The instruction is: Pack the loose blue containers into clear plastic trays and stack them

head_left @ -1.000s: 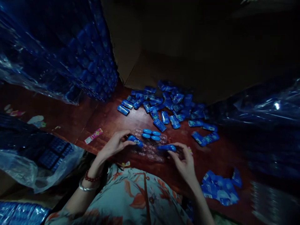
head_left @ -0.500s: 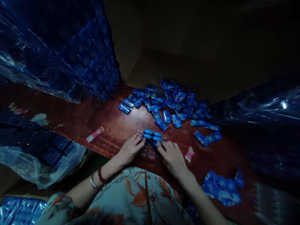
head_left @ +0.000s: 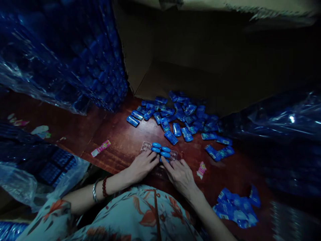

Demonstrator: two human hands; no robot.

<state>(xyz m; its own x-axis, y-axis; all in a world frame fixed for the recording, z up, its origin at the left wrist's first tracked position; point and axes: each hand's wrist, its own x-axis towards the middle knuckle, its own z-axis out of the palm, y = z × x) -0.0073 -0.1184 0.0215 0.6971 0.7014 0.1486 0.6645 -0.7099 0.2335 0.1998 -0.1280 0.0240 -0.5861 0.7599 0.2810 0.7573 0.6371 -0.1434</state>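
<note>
A clear plastic tray with moulded hollows lies on the table in front of me. Glossy blue oval pieces sit in its middle in two short columns. My left hand bends over the tray's near left side, thumb and fingertips drawn together beside the pieces; whatever they hold is hidden. Opposite, my right hand has its fingers bent, with the index fingertip at another blue oval piece, partly covered. Both hands rest low at the tray's near edge.
Blue printed packets lie heaped beyond the tray, before an open cardboard box. More blue packets are at the lower right. Pink wrappers lie on the reddish table. Plastic-wrapped blue stacks stand at left.
Both hands have shifted slightly down in view, along with the tray. The left fingers now reach further over the tray. The camera has tilted up, showing the box's upper edge.
</note>
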